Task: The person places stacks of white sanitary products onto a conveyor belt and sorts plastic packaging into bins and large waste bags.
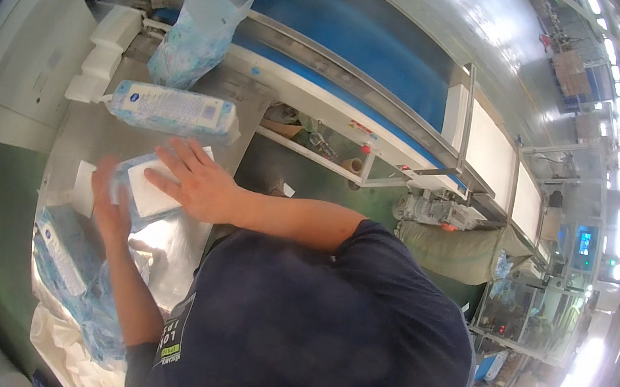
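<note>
A blue-and-white plastic pack (144, 221) with a white rectangular face (148, 191) lies between my two hands on the metal worktop (81, 135). Spread fingers of my right hand (197, 183) rest across its white face and upper edge. My left hand (111, 206), blurred, is against the opposite side of the pack. A white block (84, 190) sits just beyond my left fingers. Farther up the worktop lies a filled, printed pack (172, 110) on its side. Behind it is a blue-printed plastic bag (201, 33) with a clear, loose upper end.
White folded stacks (101, 61) line the worktop's far edge. More printed packs (64, 250) lie left of my left forearm, by a white cloth-like sack (64, 352). A blue conveyor belt (357, 38) with a metal rail runs along the right, with a motor (433, 211) below.
</note>
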`<state>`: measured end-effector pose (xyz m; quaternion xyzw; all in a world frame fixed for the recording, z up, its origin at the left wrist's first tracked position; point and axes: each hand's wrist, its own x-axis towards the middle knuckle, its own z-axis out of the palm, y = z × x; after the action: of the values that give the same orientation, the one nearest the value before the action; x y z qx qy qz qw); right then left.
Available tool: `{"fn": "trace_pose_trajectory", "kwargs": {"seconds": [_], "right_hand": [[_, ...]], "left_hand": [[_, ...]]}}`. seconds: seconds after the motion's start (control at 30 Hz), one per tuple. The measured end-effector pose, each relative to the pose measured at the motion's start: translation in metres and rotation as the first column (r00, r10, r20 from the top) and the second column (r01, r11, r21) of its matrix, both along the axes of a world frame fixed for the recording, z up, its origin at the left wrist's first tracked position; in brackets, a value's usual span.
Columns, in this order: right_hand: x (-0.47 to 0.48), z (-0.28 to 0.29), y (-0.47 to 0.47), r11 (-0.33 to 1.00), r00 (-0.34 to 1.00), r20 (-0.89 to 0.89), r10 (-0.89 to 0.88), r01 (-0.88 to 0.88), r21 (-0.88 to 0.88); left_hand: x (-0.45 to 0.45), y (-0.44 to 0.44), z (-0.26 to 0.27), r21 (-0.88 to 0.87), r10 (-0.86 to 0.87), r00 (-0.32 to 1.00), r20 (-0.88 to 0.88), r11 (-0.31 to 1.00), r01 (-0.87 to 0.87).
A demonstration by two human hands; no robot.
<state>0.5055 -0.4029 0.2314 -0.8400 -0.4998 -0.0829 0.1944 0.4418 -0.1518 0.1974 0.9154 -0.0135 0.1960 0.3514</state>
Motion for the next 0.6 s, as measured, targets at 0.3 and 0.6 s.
{"fn": "trace_pose_trajectory", "kwargs": {"seconds": [0.3, 0.6], "right_hand": [[0.01, -0.017, -0.011, 0.996, 0.999, -0.005, 0.036, -0.035, 0.078], [0.001, -0.004, -0.05, 0.988, 0.991, -0.078, -0.106, 0.114, 0.102]], "left_hand": [[0.036, 0.016, -0.145, -0.339, -0.361, 0.664, -0.655, 0.926, 0.168], [0.045, -0.005, -0.17, -0.191, -0.138, 0.665, -0.734, 0.982, -0.007]]}}
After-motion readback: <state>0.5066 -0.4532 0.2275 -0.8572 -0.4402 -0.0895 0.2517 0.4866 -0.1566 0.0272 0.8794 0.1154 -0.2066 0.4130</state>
